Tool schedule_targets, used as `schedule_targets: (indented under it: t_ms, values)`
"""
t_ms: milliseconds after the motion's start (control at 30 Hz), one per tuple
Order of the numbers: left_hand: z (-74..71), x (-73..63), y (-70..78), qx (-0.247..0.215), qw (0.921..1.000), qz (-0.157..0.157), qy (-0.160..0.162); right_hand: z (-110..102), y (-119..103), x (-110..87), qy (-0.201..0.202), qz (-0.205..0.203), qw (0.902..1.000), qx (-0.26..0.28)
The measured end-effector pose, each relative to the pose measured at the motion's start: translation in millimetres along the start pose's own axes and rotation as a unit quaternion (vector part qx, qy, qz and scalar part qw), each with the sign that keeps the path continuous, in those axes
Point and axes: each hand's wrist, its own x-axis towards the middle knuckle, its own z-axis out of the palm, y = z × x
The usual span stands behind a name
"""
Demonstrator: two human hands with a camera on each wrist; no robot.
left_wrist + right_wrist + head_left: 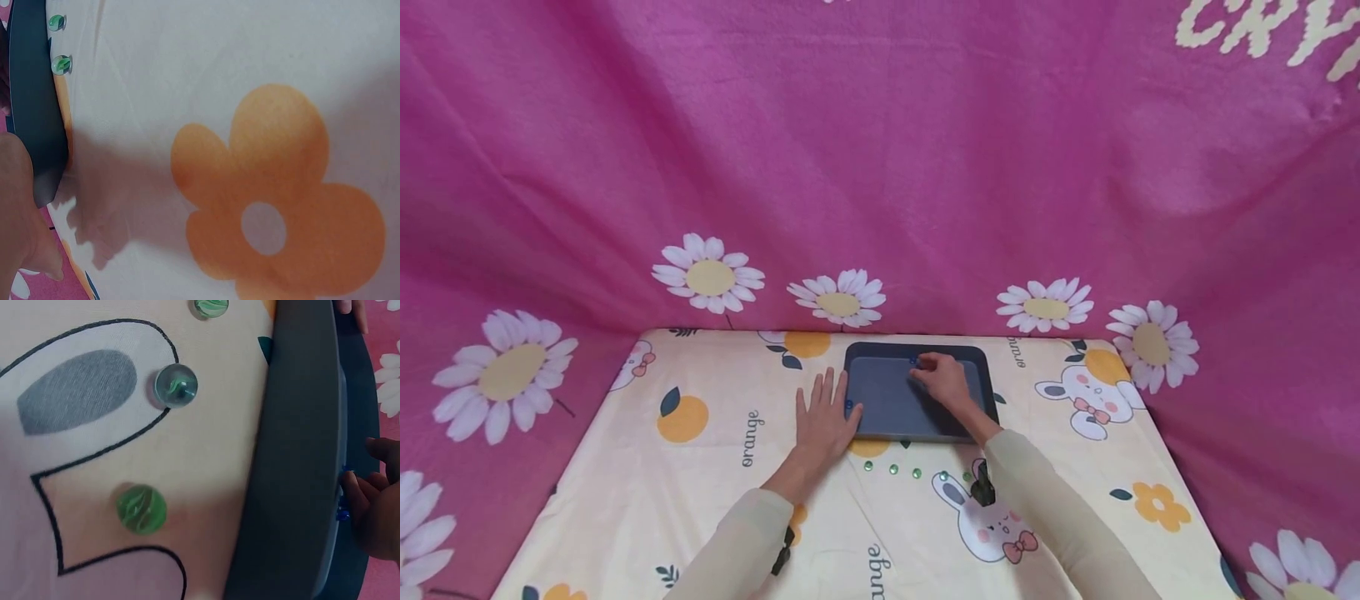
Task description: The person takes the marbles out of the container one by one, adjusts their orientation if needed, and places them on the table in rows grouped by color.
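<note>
A dark grey rectangular tray (917, 434) lies at the back of the cloth-covered table. With fingers straight and spread, my left hand (826, 425) rests along its left edge, the thumb at the rim. Close to that thumb shows a small blue marble (848, 404). Over the tray's back half, my right hand (946, 382) is bent down, thumb and index pinching another small blue marble (913, 361). In the right wrist view, blue spots (342, 511) show by its fingertips, partly hidden by the tray wall (294, 450).
In front of the tray, several green glass marbles (892, 469) lie in a row, and a clearer, bluish marble (176, 385) sits among them. The tablecloth (715, 367) has orange and rabbit prints. A pink curtain (925, 167) with daisies hangs behind and at both sides.
</note>
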Motion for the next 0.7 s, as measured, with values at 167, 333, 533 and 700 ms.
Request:
schedule_targets:
  t_ms: [167,333,533,700]
  values:
    - [1.3,-0.8,-0.1,-0.003,1.0,0.001,0.003,7.3,-0.7,3.7,0.015,0.018,0.9997,0.0]
    - [3.7,-0.3,-0.6,-0.011,0.9999,0.003,0.01,13.8,-1.3,8.1,0.045,0.022,0.9987,-0.013]
    - [2.6,-1.1,-0.3,-0.005,1.0,0.001,0.002,23.0,-0.3,12.8,0.072,0.026,0.9963,-0.037]
    - [2.4,0.1,-0.2,-0.004,1.0,0.0,0.0,29.2,-0.8,17.5,0.092,0.038,0.994,-0.045]
